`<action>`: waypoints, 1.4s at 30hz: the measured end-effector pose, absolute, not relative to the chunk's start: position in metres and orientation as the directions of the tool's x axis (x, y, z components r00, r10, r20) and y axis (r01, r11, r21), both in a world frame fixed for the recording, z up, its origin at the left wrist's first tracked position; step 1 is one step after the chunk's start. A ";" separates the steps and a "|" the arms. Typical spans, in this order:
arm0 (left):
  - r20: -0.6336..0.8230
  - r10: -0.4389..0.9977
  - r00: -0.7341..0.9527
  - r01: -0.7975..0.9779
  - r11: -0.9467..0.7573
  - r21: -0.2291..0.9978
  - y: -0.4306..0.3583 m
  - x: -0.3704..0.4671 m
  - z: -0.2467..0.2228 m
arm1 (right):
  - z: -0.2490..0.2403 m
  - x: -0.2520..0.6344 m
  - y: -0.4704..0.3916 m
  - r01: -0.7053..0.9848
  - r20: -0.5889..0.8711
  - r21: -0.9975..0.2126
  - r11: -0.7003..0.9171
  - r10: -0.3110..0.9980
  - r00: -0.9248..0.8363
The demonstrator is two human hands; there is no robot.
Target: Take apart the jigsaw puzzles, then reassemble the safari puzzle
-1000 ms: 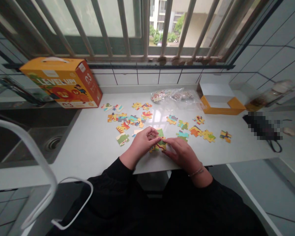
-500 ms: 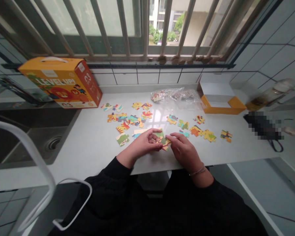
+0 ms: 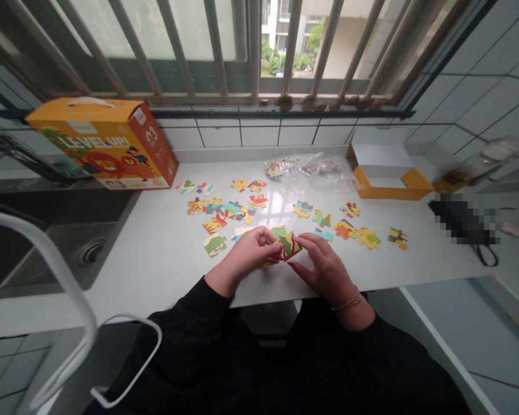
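Note:
My left hand (image 3: 253,252) pinches a jigsaw puzzle piece (image 3: 289,246) in green, yellow and dark red between thumb and fingers. At the right side of that piece, my right hand (image 3: 324,264) has its thumb and fingers apart; whether a fingertip touches the edge I cannot tell. Behind my left hand, a pale strip of joined pieces (image 3: 279,230) is partly covered. A green piece (image 3: 215,245) lies to the left of the hands. Beyond them lie several loose pieces, among them a yellow one (image 3: 368,237) and a red-striped one (image 3: 215,222).
An orange puzzle box (image 3: 108,147) stands at the back left, beside the sink (image 3: 69,242). Clear bags of pieces (image 3: 307,166) and an opened yellow-and-white box (image 3: 391,178) are at the back. A white curved stand (image 3: 75,294) rises at the left front.
The puzzle piece in my left hand has turned and now shows its picture more fully. My right thumb and fingers have spread apart from it.

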State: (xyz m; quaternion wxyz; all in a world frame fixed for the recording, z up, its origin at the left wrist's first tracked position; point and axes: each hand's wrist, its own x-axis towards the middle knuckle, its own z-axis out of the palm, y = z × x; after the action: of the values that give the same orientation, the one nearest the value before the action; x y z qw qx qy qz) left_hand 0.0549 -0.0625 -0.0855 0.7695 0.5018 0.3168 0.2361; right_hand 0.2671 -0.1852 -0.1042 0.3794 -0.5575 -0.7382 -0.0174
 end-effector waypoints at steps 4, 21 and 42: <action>-0.283 0.655 0.701 -0.023 0.417 0.909 -0.064 0.054 -0.083 | -0.104 0.266 -0.184 0.837 0.593 -0.390 0.384 0.800 -0.091; 0.319 0.677 0.663 0.430 -0.694 0.578 -0.055 0.013 -0.071 | -0.105 0.269 -0.178 0.858 0.400 -0.374 0.351 0.896 -0.192; 0.258 0.593 0.763 0.396 -0.743 0.540 -0.067 0.014 -0.082 | -0.102 0.268 -0.178 0.884 0.348 -0.304 0.354 0.906 -0.243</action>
State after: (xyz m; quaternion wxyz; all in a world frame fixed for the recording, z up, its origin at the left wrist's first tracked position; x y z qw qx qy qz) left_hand 0.0144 -0.0674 -0.0818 0.2334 0.9093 0.2719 0.2116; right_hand 0.2677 -0.1783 -0.1017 0.2369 -0.5680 -0.7879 0.0222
